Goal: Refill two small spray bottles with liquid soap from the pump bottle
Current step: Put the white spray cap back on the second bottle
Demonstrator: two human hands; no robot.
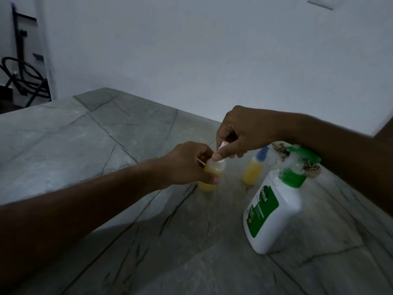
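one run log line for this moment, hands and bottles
left hand grips small yellow-filled spray bottle | right hand pinches its white spray top | blue-capped small bottle stands capped | white-and-green pump bottle untouched

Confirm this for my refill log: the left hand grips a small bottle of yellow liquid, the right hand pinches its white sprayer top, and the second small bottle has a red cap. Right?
Not quite. In the head view the second small bottle of yellow liquid has a blue cap, not red. The rest holds: the left hand grips the small bottle of yellow liquid and the right hand pinches its white sprayer top.
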